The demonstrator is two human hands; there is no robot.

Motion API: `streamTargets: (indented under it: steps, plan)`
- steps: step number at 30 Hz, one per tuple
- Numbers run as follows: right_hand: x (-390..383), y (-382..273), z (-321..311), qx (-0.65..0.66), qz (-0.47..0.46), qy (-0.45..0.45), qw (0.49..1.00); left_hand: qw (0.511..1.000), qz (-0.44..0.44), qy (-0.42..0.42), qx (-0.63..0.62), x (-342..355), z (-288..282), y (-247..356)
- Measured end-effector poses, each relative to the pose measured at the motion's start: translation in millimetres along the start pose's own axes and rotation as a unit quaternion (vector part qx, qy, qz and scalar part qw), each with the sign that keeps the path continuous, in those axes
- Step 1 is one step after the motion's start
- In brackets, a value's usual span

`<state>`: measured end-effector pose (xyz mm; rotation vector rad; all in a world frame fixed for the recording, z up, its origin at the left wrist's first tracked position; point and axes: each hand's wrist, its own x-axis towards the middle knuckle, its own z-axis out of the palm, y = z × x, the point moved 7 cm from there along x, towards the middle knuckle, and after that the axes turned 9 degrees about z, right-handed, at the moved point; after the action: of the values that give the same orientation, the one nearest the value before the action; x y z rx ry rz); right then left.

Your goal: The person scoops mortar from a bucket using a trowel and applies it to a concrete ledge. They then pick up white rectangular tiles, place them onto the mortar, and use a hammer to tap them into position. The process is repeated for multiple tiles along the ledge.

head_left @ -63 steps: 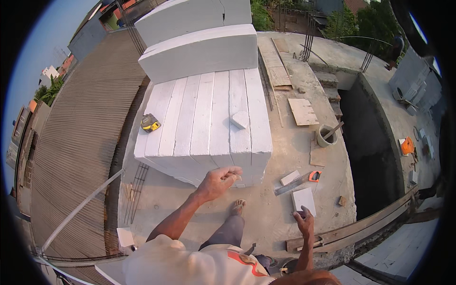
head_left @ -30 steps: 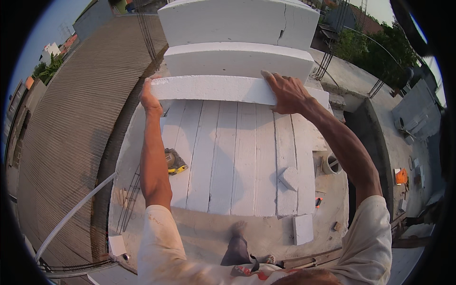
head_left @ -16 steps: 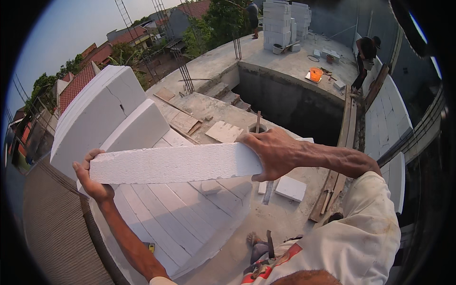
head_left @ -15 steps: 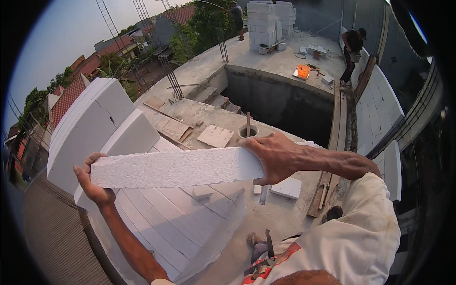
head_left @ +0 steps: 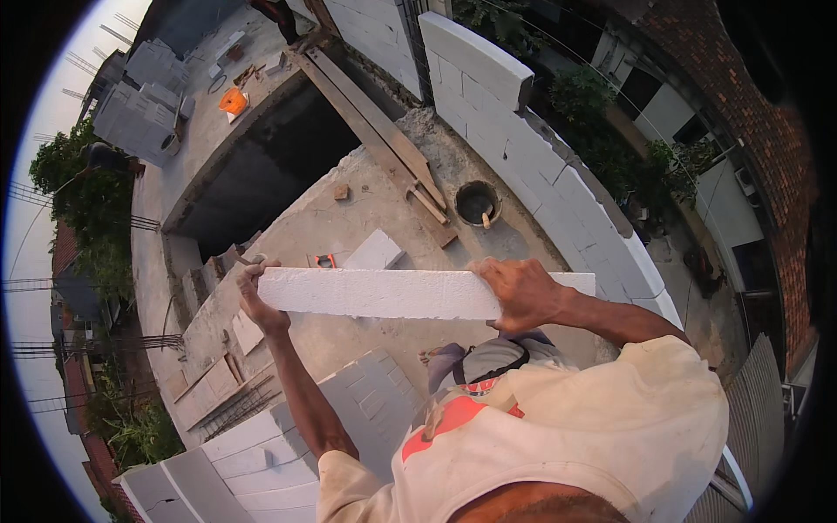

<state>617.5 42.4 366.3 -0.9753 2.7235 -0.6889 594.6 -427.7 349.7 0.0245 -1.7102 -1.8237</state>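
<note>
A long white aerated concrete block [head_left: 384,294] is held level in front of my chest, above the floor. My left hand [head_left: 261,301] grips its left end, fingers wrapped round the edge. My right hand [head_left: 525,295] clasps it farther right, and part of the block sticks out past that hand. Beyond the block, another white block [head_left: 375,250] lies on the concrete floor beside an orange-handled tool [head_left: 325,261], partly hidden. On the right runs a low curved-looking wall of white blocks [head_left: 523,166], its top course uneven.
A black bucket [head_left: 477,202] with a tool in it stands near the wall. Wooden planks [head_left: 370,126] lie alongside a deep floor opening [head_left: 270,157]. Beyond are an orange bucket [head_left: 233,102], stacked blocks [head_left: 135,122] and a co-worker's legs [head_left: 283,22]. More white blocks [head_left: 261,462] sit lower left.
My view and body have turned right, from the blocks on the left toward the right-hand wall. The block has come along in both hands, and my right hand now holds it farther in from its end.
</note>
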Motion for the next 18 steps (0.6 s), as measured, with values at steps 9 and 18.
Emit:
streamTargets:
  steps: [9,18]
  plan:
    - [-183.6,143.0,13.3,-0.016,0.368,-0.085,0.926,0.941,-0.307,-0.116,-0.083,-142.6,277.5,-272.6]
    - [-214.5,172.9,-29.1,-0.03,0.531,-0.203,0.822,0.842,-0.232,-0.484,0.057,-213.8,417.7,-309.3]
